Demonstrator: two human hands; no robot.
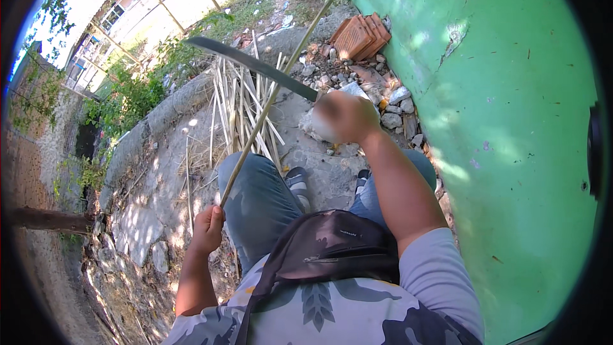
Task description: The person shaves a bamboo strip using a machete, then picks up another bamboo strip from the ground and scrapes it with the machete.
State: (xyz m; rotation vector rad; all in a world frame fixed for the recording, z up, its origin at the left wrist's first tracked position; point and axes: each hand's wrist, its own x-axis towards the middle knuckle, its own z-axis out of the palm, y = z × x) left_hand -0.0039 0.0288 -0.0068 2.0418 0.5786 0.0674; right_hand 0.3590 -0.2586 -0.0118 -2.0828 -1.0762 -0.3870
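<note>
My right hand (345, 117) is raised in front of me, gripping the handle of a long dark machete (249, 62) whose curved blade reaches up and to the left. My left hand (208, 229) is closed around the near end of a long thin bamboo stick (276, 92) that slants up to the right, over my left knee and across the blade. I sit with both knees in jeans, a black bag across my chest.
A pile of split bamboo strips (239, 105) lies on the stony ground ahead. A green wall (511, 121) stands close on my right, with rubble and red bricks (361, 35) at its foot. Plants and a fence are on the left.
</note>
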